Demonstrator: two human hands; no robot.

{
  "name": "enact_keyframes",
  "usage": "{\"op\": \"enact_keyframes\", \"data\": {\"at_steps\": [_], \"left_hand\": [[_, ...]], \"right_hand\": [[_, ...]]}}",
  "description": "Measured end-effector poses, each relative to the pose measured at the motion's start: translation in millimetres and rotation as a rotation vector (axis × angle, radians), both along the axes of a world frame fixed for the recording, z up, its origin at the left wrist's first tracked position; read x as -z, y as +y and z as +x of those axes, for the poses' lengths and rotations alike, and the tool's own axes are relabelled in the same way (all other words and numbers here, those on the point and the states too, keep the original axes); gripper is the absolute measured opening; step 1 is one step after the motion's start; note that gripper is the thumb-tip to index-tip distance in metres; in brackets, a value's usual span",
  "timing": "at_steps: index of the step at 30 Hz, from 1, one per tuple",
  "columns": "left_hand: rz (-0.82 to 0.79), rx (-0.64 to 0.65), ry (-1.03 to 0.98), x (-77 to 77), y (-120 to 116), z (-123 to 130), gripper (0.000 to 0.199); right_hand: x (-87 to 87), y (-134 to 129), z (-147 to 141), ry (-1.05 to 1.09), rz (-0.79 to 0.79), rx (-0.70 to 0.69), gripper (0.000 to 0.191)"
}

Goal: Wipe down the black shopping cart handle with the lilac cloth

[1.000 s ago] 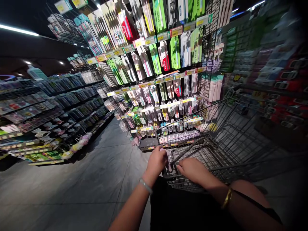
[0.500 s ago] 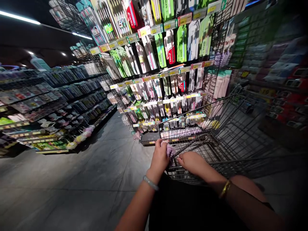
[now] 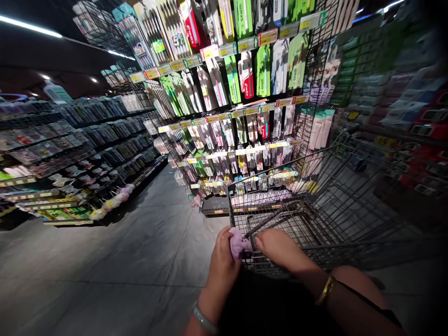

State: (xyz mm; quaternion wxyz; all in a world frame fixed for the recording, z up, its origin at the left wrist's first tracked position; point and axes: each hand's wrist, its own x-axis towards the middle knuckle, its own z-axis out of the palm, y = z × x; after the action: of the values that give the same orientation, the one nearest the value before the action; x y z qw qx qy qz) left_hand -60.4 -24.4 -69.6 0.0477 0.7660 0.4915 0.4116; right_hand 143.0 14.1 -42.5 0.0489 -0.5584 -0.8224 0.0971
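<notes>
My left hand (image 3: 221, 251) has its fingers closed round a bunched, soft-looking purple cloth (image 3: 237, 243), right at the near corner of the metal shopping cart (image 3: 230, 207). More of the cloth bulges out between the thumb side of that hand and the cart's wire. Just to the right, my right hand (image 3: 276, 246) is curled over the cart's near rim, its fingers bent inward. What the right fingers grip, wire or cloth end, is hidden by the hand itself.
Ahead stands a rack of packaged toothbrushes (image 3: 246, 74) with price strips. Shelves of small goods (image 3: 122, 158) line the left, past the grey floor (image 3: 129, 261). A dim display of red packs (image 3: 430, 154) is at the right, beyond the cart's wire basket.
My left hand has moved down and slightly left along the cart corner, showing more of the purple cloth. The right hand has shifted slightly down. The view has tilted a little.
</notes>
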Motion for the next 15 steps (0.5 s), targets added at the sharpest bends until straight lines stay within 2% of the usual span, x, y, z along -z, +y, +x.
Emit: {"op": "enact_keyframes", "data": {"at_steps": [6,9,12,15], "left_hand": [[-0.167,0.076,-0.008,-0.9,-21,10,0.062],[-0.202,0.030,-0.059,0.8,-16,16,0.066],[-0.243,0.001,-0.059,-3.8,-3,20,0.071],[-0.250,0.138,-0.025,-12.7,-3,24,0.066]], "right_hand": [[3.7,2,3,0.012,-0.010,-0.024,0.042],[2.5,4,4,0.013,-0.073,-0.030,0.043],[-0.3,6,7,0.038,-0.157,-0.046,0.040],[-1.4,6,8,0.060,-0.196,-0.047,0.034]]}}
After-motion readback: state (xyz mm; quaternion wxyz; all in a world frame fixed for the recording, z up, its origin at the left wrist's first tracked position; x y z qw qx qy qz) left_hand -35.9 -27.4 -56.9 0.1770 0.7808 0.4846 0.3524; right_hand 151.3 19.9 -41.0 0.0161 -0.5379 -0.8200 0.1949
